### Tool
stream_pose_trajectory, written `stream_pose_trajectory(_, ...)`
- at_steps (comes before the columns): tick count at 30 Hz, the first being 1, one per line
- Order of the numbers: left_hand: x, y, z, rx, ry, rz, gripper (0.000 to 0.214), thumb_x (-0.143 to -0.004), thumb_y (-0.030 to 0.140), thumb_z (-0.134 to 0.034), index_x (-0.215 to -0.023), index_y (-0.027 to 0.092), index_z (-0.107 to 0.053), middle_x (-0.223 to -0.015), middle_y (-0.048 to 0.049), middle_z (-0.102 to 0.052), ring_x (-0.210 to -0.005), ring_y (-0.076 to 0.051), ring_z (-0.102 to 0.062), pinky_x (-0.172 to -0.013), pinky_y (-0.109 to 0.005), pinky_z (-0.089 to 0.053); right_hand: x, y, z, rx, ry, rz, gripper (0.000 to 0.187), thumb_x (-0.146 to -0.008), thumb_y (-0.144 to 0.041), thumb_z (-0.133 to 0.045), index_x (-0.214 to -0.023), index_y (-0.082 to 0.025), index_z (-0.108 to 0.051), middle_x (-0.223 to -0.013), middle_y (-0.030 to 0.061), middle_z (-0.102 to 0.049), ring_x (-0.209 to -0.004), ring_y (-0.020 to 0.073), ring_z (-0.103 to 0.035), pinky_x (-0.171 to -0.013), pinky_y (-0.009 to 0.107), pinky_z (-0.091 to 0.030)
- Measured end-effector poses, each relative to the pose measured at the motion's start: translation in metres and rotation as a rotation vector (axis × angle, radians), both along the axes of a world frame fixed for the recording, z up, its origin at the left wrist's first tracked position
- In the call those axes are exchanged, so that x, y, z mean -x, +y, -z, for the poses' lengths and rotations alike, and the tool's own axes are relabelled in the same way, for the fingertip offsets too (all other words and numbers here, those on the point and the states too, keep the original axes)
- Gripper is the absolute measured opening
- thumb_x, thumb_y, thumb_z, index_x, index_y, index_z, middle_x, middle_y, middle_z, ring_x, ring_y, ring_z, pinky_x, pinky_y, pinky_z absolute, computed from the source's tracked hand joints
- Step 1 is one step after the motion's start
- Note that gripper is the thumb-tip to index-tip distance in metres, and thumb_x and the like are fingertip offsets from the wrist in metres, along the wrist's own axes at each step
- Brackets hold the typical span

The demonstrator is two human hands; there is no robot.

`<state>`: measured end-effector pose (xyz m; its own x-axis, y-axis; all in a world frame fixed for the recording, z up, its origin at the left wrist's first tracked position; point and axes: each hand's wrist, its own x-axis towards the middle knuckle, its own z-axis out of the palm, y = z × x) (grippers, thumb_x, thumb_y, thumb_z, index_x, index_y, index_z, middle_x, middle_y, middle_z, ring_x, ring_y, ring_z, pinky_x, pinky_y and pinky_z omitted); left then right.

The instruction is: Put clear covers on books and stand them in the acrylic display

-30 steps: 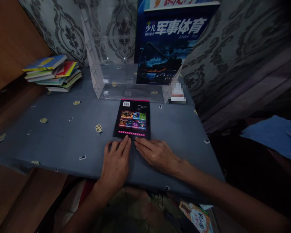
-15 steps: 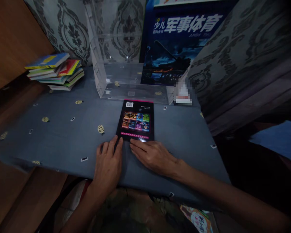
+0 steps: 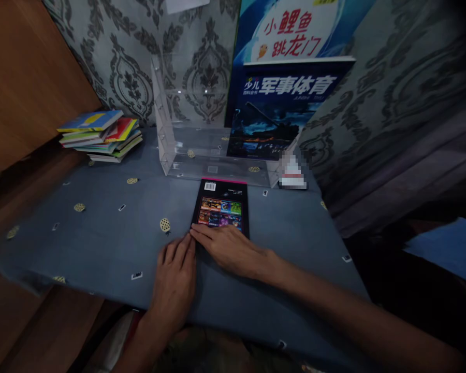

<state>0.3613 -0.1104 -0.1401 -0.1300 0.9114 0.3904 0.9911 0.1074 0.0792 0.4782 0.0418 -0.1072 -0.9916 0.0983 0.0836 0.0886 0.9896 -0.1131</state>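
A book (image 3: 221, 205) lies flat with its black back cover up, showing a barcode, a pink top edge and rows of small colourful pictures. Across its lower part rests my right hand (image 3: 233, 248), fingers stretched out and tips at the book's left edge. My left hand (image 3: 175, 277) lies on the cloth at the lower left corner, fingers lightly bent and a little apart, tips touching or close to the book. Both hands look open. The bottom of the cover is hidden by my right hand.
Behind the book stands a clear plastic rack (image 3: 221, 173) holding a dark blue book (image 3: 272, 119) and a lighter blue book (image 3: 291, 31). Several stacked books (image 3: 101, 134) sit at the back left. A blurred-out object (image 3: 293, 173) stands by the rack's right side. A patterned grey cloth (image 3: 112, 243) covers the table.
My right hand has moved left and up over the book, covering its lower strip. The left hand stays at the corner. The view has tilted up, showing more of the rack's books.
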Motion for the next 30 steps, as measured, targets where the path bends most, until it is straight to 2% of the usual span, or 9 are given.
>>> stream_pose_trajectory(4, 0.000, 0.002, 0.003, -0.005, -0.010, -0.009, 0.040, -0.096, 0.009, -0.041, -0.130, 0.011, -0.061, -0.127, -0.0145, -0.067, -0.113, -0.028, -0.060, -0.094, -0.045, -0.050, 0.011, 0.010, -0.002, 0.012, 0.008, -0.003, 0.045, -0.090, -0.003, -0.054, -0.133, -0.013, -0.061, -0.138, 0.0161, -0.063, -0.092, 0.0216, -0.074, -0.070, 0.031, -0.059)
stream_pose_trajectory(8, 0.000, 0.001, 0.004, 0.000, -0.007, -0.014, 0.043, -0.095, 0.006, -0.039, -0.132, 0.014, -0.059, -0.127, -0.0142, -0.067, -0.112, -0.027, -0.061, -0.094, -0.045, -0.051, 0.021, 0.032, -0.001, 0.003, 0.038, 0.069, 0.039, -0.093, -0.007, -0.055, -0.129, -0.015, -0.064, -0.139, 0.0124, -0.064, -0.100, 0.0233, -0.074, -0.073, 0.031, -0.059)
stream_pose_trajectory(13, -0.001, 0.001, 0.005, -0.003, 0.010, -0.017, 0.041, -0.096, 0.005, -0.040, -0.133, 0.012, -0.057, -0.127, -0.0147, -0.066, -0.111, -0.028, -0.061, -0.092, -0.044, -0.052, 0.037, 0.071, -0.005, -0.029, 0.004, 0.253, 0.040, -0.098, -0.013, -0.048, -0.135, -0.020, -0.063, -0.146, 0.0088, -0.060, -0.106, 0.0258, -0.072, -0.075, 0.034, -0.058)
stream_pose_trajectory(18, 0.000, 0.003, 0.000, -0.012, -0.034, -0.001, 0.035, -0.100, 0.013, -0.042, -0.131, 0.014, -0.058, -0.124, -0.0143, -0.067, -0.110, -0.028, -0.063, -0.091, -0.044, -0.054, 0.039, 0.099, -0.004, 0.010, 0.023, 0.476, 0.037, -0.102, -0.017, -0.042, -0.128, -0.022, -0.067, -0.132, 0.0102, -0.068, -0.106, 0.0265, -0.071, -0.082, 0.035, -0.054)
stream_pose_trajectory(21, 0.009, 0.007, -0.008, 0.020, -0.102, 0.028, 0.029, -0.101, 0.017, -0.042, -0.124, 0.016, -0.061, -0.122, -0.0130, -0.067, -0.109, -0.027, -0.063, -0.091, -0.046, -0.055, 0.025, 0.100, 0.000, 0.029, 0.056, 0.560, 0.036, -0.102, -0.018, -0.041, -0.125, -0.021, -0.069, -0.129, 0.0106, -0.069, -0.106, 0.0262, -0.069, -0.083, 0.034, -0.052)
stream_pose_trajectory(24, 0.025, 0.022, -0.012, 0.039, -0.148, 0.066, 0.025, -0.102, 0.023, -0.043, -0.115, 0.018, -0.064, -0.124, -0.0129, -0.067, -0.117, -0.028, -0.061, -0.098, -0.049, -0.052, 0.001, 0.092, 0.004, 0.021, 0.085, 0.618, 0.035, -0.102, -0.019, -0.043, -0.124, -0.017, -0.070, -0.129, 0.0129, -0.068, -0.112, 0.0274, -0.066, -0.089, 0.036, -0.051)
stream_pose_trajectory(28, 0.038, 0.055, -0.012, 0.080, -0.168, 0.090, 0.031, -0.101, 0.026, -0.044, -0.125, 0.016, -0.061, -0.133, -0.0160, -0.065, -0.135, -0.033, -0.051, -0.106, -0.056, -0.047, -0.030, 0.073, 0.015, 0.008, 0.185, 0.666, 0.034, -0.102, -0.021, -0.044, -0.123, -0.015, -0.070, -0.130, 0.0152, -0.066, -0.115, 0.0305, -0.061, -0.094, 0.043, -0.051)
stream_pose_trajectory(30, 0.039, 0.070, -0.014, 0.102, -0.228, 0.113, 0.035, -0.101, 0.028, -0.043, -0.130, 0.014, -0.058, -0.136, -0.0171, -0.063, -0.136, -0.034, -0.051, -0.107, -0.056, -0.045, -0.040, 0.063, 0.021, -0.005, 0.236, 0.666, 0.034, -0.102, -0.020, -0.045, -0.124, -0.014, -0.070, -0.130, 0.0157, -0.066, -0.113, 0.0309, -0.059, -0.096, 0.046, -0.051)
